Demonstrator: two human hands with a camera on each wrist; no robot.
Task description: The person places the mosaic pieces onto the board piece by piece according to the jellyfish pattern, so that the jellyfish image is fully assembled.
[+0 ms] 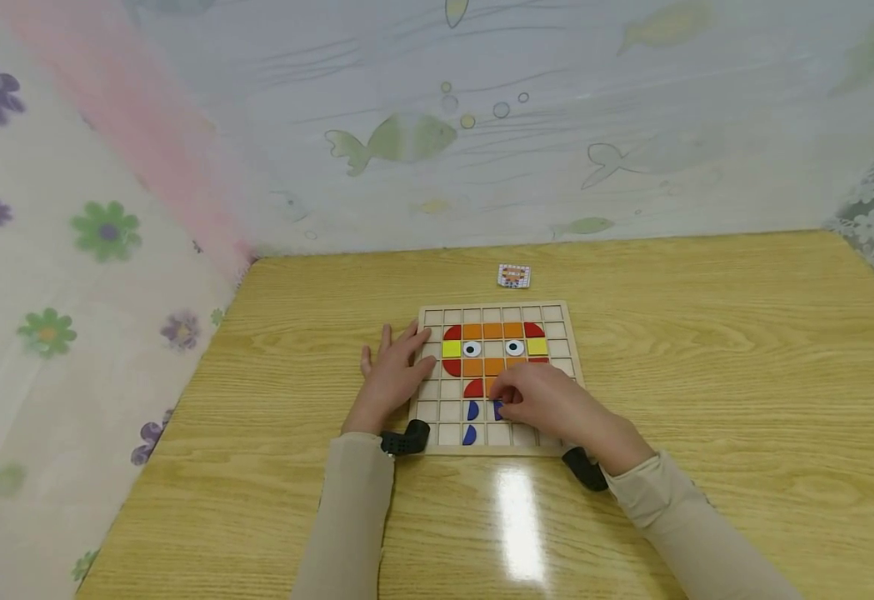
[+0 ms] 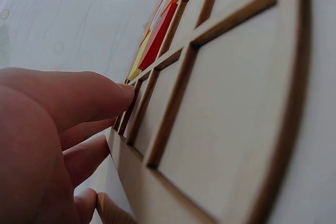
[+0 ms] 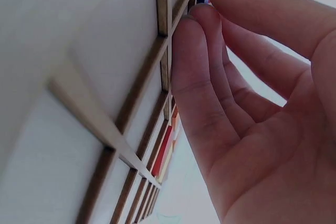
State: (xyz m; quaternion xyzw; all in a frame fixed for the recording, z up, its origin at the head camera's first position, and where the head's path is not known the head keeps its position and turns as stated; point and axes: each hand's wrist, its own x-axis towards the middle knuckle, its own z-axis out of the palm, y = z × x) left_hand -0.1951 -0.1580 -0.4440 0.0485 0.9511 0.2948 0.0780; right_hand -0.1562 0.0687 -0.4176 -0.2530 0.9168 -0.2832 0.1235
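A square wooden grid board [image 1: 552, 315] lies on the table with coloured tiles set in its cells. My left hand [image 1: 395, 372] rests at its left edge, fingers spread and the thumb touching the frame. In the left wrist view the thumb [image 2: 100, 98] lies on the board's rim. My right hand [image 1: 549, 402] is over the lower middle, where thumb and fingertips pinch a blue tile [image 1: 498, 410], partly hidden by them. Beside it sit a blue half-round tile [image 1: 472, 410] and another below. Above are red, orange and yellow tiles and two eye tiles [image 1: 514, 347].
A small pattern card [image 1: 514, 276] lies behind the board on the wooden table [image 1: 317, 333]. Black wrist cameras [image 1: 407, 439] sit by both wrists. Printed curtains [image 1: 377, 192] rise along the table's back and left side.
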